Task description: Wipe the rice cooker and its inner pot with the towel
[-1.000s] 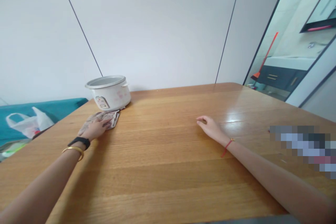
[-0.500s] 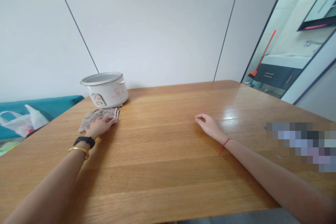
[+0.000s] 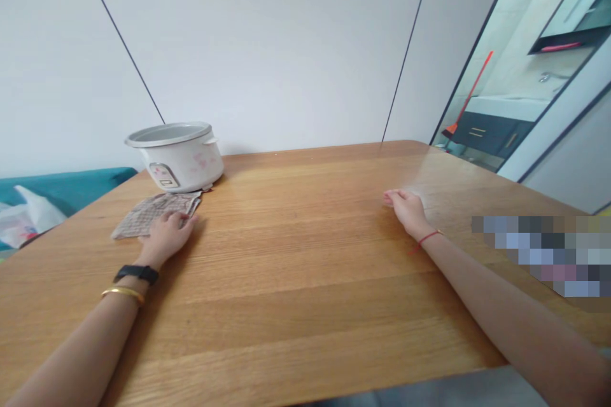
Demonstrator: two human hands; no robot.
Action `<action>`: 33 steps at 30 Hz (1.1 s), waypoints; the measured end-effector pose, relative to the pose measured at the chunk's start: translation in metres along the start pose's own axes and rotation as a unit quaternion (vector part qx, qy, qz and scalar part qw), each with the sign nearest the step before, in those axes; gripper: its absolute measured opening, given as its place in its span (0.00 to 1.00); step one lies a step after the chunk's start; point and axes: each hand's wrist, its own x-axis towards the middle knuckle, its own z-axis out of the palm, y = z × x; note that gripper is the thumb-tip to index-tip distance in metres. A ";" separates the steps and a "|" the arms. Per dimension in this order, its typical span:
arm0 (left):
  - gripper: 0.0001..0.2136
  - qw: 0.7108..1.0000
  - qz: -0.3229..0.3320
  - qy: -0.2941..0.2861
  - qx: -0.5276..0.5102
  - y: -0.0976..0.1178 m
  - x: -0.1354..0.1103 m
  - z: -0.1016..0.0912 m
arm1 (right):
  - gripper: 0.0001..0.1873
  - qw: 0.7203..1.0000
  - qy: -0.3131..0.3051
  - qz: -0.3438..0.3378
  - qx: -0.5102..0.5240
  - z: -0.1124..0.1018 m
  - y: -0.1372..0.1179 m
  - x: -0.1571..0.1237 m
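At the front edge of a checked brown cloth (image 3: 143, 215), my left hand (image 3: 168, 236) has its fingers loosely bent and apart, overlapping the cloth in view. Whether the fingertips press on the cloth is hard to see. The cloth lies on the wooden table, just in front of a white rice cooker (image 3: 184, 162) whose lid is off. My right hand (image 3: 405, 211) hovers over or rests on the right half of the table with its fingers curled together, and nothing shows in them.
A wooden table (image 3: 286, 280) stretches to a pale panelled wall. A blurred-out patch (image 3: 539, 254) covers something at its right side. Left of the table are a teal seat (image 3: 81, 187) and a white plastic bag (image 3: 35, 213). An orange broom (image 3: 472, 95) stands beyond the doorway.
My left hand has drawn back slightly toward me, and more of the cloth shows, lying flatter. My right hand has shifted right and its fingers have curled in. The view has turned slightly.
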 end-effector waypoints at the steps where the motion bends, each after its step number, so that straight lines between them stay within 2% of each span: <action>1: 0.30 1.000 -0.005 0.010 -0.005 0.002 -0.002 0.000 | 0.13 1.000 -0.001 0.000 -0.003 0.002 0.001 -0.001; 3: 0.30 0.998 0.030 0.022 -0.040 0.012 -0.006 -0.001 | 0.12 1.000 -0.006 -0.002 -0.012 0.005 0.000 -0.003; 6: 0.26 0.985 0.093 0.006 -0.148 0.035 -0.012 -0.004 | 0.12 0.999 -0.014 -0.013 -0.029 0.007 -0.006 -0.011; 9: 0.25 0.970 0.063 -0.039 -0.232 0.053 -0.018 -0.008 | 0.12 0.998 -0.014 -0.036 -0.052 0.007 -0.013 -0.017; 11: 0.25 0.965 0.044 -0.067 -0.250 0.059 -0.022 -0.010 | 0.13 0.997 -0.018 -0.048 -0.065 0.006 -0.016 -0.020; 18: 0.24 0.962 0.015 -0.074 -0.263 0.060 -0.026 -0.011 | 0.13 0.992 -0.042 -0.062 -0.104 0.006 -0.019 -0.021; 33: 0.24 0.968 0.046 -0.083 -0.234 0.062 -0.028 -0.007 | 0.13 0.981 -0.078 -0.081 -0.158 0.007 -0.013 -0.022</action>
